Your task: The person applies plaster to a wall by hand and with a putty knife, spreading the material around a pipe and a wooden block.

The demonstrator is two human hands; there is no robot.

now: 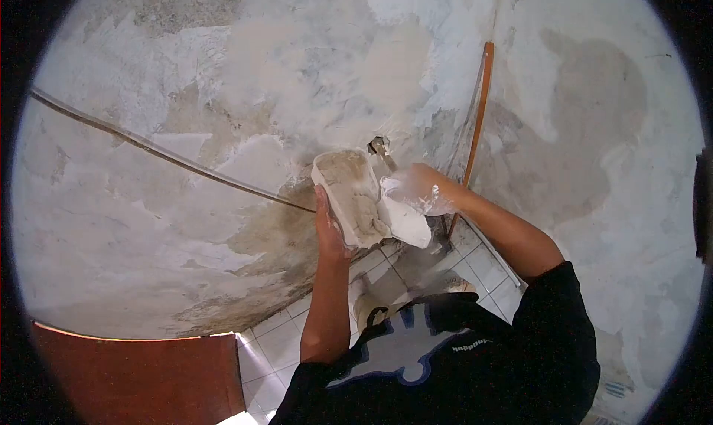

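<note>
**A:** What's at the far left?

**B:** A brown board (141, 377) at 8 o'clock, low in front of the wall (186, 224). Above it a thin cable (148, 146) runs across the plaster from 10 o'clock down toward the centre. The wall is patchy white and grey, with a darker stain near the bottom.

**A:** And the floor?

**B:** Pale floor tiles (286, 343) at 6 o'clock, just beside the board's right edge.

**A:** The left hand?

**B:** The left hand (327, 228) is just left of centre, with the arm rising from a black shirt (460, 365). Its grip is pressed together on the near edge of a white tray (353, 195). The tray is held up and tilted, with its open side facing the camera. It sits at the centre of the view and is smeared with grey plaster.

**A:** What's beside it?

**B:** A scraper (405, 221), its blade thick with white plaster. It touches the tray's right rim, at 4 o'clock from the tray. The right hand (423, 187) is coated in white, and its grip is curled tight round the scraper's handle. The handle itself is hidden.

**A:** Anything above them?

**B:** A small hole (380, 144) in the wall at 12 o'clock from the tray, with a bit of metal in it.

**A:** Further right?

**B:** An orange strip (479, 106) climbs the corner toward 1 o'clock. Past it is another patched stretch of wall.
</note>
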